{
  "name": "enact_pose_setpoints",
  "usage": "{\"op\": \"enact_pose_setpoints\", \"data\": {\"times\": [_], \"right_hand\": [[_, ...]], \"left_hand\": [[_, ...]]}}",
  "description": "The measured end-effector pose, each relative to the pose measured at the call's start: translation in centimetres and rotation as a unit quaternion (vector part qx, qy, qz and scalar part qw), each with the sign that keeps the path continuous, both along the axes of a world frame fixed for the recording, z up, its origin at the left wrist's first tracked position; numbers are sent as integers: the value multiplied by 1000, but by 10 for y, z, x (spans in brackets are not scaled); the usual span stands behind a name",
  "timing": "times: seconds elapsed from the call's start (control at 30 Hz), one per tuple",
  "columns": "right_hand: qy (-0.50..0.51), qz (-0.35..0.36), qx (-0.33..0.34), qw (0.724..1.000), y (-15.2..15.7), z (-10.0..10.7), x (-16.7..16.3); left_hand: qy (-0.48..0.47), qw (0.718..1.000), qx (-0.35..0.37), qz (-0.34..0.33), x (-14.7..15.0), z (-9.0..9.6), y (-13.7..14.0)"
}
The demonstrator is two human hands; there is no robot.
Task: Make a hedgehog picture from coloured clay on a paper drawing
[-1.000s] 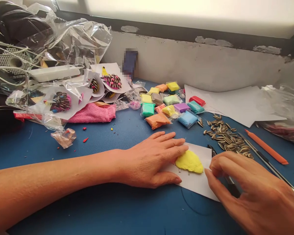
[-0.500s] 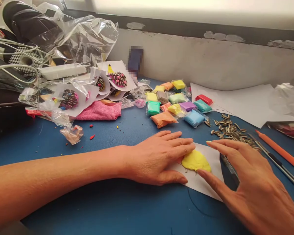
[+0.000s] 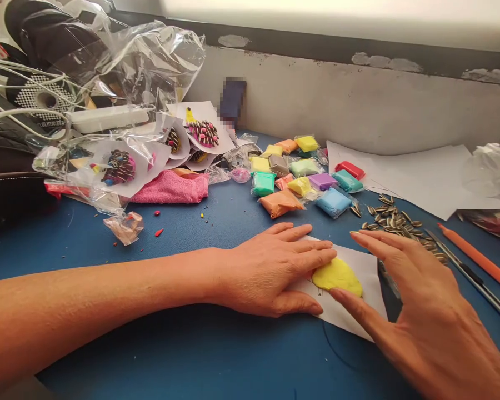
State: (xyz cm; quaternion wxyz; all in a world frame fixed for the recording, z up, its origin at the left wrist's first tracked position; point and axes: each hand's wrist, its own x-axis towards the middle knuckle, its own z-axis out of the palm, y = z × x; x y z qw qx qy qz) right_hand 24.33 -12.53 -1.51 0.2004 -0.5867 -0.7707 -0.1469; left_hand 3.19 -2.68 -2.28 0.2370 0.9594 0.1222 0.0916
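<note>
A flattened patch of yellow modelling clay (image 3: pixel 339 278) lies on a small sheet of white paper (image 3: pixel 350 316), which bears a few drawn lines. My left hand (image 3: pixel 275 269) rests flat on the sheet with its fingers spread, the index fingertip at the clay's left edge. From the right, my right hand (image 3: pixel 412 289) arches over the paper, thumb and fingers wide apart. Its thumb tip touches the clay's lower edge, or nearly so. Part of the sheet is hidden under my left hand.
Packets of coloured clay (image 3: pixel 281 204) lie beyond my hands. Sunflower seeds (image 3: pixel 394 216), an orange pen-like tool (image 3: pixel 477 256) and a craft knife (image 3: pixel 475 278) are to the right. At the left are a pink cloth (image 3: pixel 173 188), clear plastic bags and seed-covered hedgehog figures (image 3: pixel 204 133) on paper.
The clay's lower edge looks smoother and more even. My right thumb has shifted slightly left along that edge. My left hand stays on the paper; the whole view has moved slightly.
</note>
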Motion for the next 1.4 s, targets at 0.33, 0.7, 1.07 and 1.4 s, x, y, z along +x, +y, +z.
{"op": "enact_pose_setpoints", "data": {"times": [0.33, 0.7, 1.07, 1.4], "right_hand": [[-36, -6, -6, 999, 1, -4, 4], [5, 35, -14, 999, 2, -3, -1], [-8, 40, -9, 999, -7, 2, 21], [-44, 69, -38, 996, -15, 13, 24]], "left_hand": [[49, 998, 25, 36, -1, 2, 0], [43, 998, 19, 38, -2, 0, 2], [14, 999, 6, 50, -2, -2, 2], [-10, 999, 50, -16, 0, 6, -3]]}}
